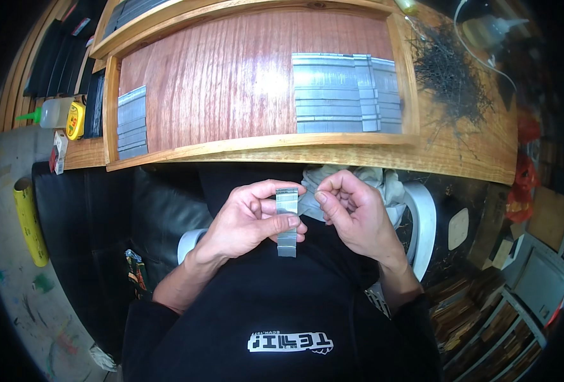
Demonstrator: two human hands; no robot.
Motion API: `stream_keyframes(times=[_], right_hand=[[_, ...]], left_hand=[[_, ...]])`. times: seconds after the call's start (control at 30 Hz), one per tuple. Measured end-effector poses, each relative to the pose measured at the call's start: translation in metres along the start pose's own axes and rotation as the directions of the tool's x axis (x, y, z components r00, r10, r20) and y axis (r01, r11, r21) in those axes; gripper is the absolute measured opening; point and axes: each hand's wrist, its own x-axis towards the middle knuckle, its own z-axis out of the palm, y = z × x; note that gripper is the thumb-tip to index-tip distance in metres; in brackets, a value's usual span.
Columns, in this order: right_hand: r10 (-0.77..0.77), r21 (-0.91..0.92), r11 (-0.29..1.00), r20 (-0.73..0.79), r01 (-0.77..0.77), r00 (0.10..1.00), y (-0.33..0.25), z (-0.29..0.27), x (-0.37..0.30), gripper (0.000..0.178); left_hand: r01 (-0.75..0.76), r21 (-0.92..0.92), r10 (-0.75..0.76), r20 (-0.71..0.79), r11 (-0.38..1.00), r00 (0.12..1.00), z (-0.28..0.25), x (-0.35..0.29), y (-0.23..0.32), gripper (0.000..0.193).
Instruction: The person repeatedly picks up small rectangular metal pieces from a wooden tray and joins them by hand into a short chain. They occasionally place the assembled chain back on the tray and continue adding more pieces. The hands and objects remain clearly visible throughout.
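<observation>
Clock positions are read from the gray strip, with twelve o'clock straight ahead of the person. One black garment (231, 331) covers the torso at six o'clock and bears one white printed patch (291, 342).

Two hands are in use. The left hand (251, 213), at nine o'clock, pinches one gray strip (287, 239) with the thumb on its front face and fingers behind; the strip stands lengthwise, lower end toward the body, above the garment. The right hand (357, 210), at three o'clock, is apart from the strip, its thumb tip pressed to the index fingertip and the other fingers curled. Whether anything thin lies between these tips cannot be told.

Two white curved armrests are visible: one (425, 223) at three o'clock, one (189, 245) at nine. One gray cloth (387, 184) lies at two o'clock. One yellow roll (31, 223) lies farther out at nine o'clock.

Beyond, one wooden counter (460, 159) carries one shallow wood-framed tray (256, 148) at twelve o'clock. The tray contains two groups of gray strips: a narrow group (132, 124) at ten o'clock and a wider group (329, 95) at one. The individual strips lie too close to count. One pile of thin dark pieces (450, 79) lies between one and two o'clock, outside the tray. Two bottles stand close together at ten o'clock: one yellow (75, 121), one translucent with a green nozzle (54, 113).
</observation>
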Motion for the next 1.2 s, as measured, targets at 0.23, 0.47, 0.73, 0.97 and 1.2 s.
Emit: stream_keyframes(times=[0.23, 0.47, 0.73, 0.97, 1.2], right_hand=[[-0.126, -0.202, 0.971, 0.006, 0.125, 0.992, -0.0098, -0.004, 0.0037, 0.006], [-0.162, -0.311, 0.935, 0.046, 0.169, 0.986, -0.0116, -0.008, 0.0073, 0.007], [-0.33, -0.421, 0.848, 0.054, 0.321, 0.943, -0.0091, -0.006, 0.0075, 0.009], [-0.386, -0.452, 0.808, 0.08, 0.379, 0.919, -0.0068, -0.0063, 0.0071, 0.014], [-0.435, -0.52, 0.746, 0.093, 0.416, 0.896, -0.0075, -0.0053, 0.0081, 0.017]], left_hand=[[0.029, -0.022, -0.028, 0.028, 0.999, 0.999, -0.0013, -0.0006, -0.0007, 0.045], [0.032, -0.042, -0.032, 0.007, 0.999, 0.999, -0.0011, 0.0005, -0.0015, 0.046], [0.03, -0.055, -0.027, 0.046, 0.998, 0.999, -0.0034, 0.0013, -0.0021, 0.045], [0.027, -0.013, -0.027, 0.031, 1.0, 0.999, -0.0029, 0.0007, -0.0038, 0.044], [-0.005, 0.035, 0.004, 0.009, 0.999, 1.0, -0.001, 0.0006, -0.0046, 0.041]])
